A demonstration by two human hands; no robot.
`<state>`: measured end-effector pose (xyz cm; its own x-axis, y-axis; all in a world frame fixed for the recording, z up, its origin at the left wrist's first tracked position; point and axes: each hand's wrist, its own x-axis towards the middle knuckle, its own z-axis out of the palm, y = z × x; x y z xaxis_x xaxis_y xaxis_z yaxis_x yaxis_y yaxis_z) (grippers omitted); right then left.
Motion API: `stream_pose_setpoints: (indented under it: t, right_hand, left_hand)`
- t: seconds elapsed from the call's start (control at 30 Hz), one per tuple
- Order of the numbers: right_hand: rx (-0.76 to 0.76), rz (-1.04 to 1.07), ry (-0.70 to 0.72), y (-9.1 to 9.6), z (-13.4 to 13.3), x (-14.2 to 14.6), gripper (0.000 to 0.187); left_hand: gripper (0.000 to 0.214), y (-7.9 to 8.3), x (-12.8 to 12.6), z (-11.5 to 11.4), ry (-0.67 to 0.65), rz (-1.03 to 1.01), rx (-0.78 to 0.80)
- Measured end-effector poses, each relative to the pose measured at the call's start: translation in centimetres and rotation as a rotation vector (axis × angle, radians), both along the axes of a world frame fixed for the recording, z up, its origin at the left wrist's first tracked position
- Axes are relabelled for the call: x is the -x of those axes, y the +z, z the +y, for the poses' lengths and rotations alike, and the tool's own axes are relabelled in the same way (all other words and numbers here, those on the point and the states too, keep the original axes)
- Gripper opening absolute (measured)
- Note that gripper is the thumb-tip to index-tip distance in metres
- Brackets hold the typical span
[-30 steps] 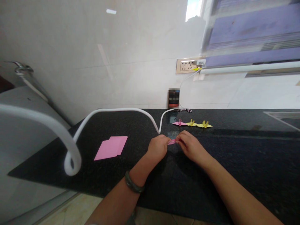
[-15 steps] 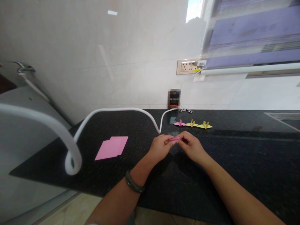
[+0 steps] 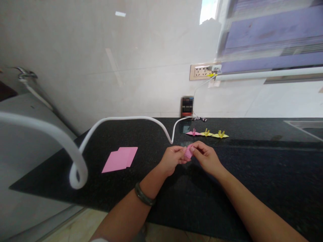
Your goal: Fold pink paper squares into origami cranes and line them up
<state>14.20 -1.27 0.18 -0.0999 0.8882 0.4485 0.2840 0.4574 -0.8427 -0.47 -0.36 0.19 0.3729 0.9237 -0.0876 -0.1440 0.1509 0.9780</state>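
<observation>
A small folded piece of pink paper [image 3: 188, 153] is held between my two hands, just above the dark countertop [image 3: 156, 141]. My left hand [image 3: 174, 158] pinches its left side between thumb and fingers. On the other side, the thumb and forefinger of my right hand [image 3: 205, 155] grip its upper right edge. Behind my hands stand a pink paper crane [image 3: 193, 133] and two yellow ones, the middle crane [image 3: 207, 133] and the right crane [image 3: 221, 135], in a row. To the left, flat pink paper sheets [image 3: 119, 159] lie overlapping.
A white bendable tube [image 3: 141, 117] loops across the counter from the left. A phone-like device [image 3: 187, 107], blurred out, leans on the wall with a cable up to the socket [image 3: 202, 71]. A sink edge [image 3: 300, 127] shows at the right.
The pink folded paper has turned from nearly edge-on to showing its broad face. My fingers have shifted around it, and both hands still grip it.
</observation>
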Motion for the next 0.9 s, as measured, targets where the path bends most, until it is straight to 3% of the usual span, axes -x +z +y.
stream_pose_setpoints:
  t: [0.2, 0.9]
  right_hand:
    - [0.031, 0.072, -0.007, -0.01, -0.11, 0.12, 0.015]
    - [0.081, 0.211, 0.006, -0.34, -0.26, 0.39, 0.017]
  left_hand:
    - [0.034, 0.05, 0.02, -0.12, -0.040, -0.034, 0.061]
    - [0.027, 0.73, -0.29, -0.34, -0.001, 0.051, 0.028]
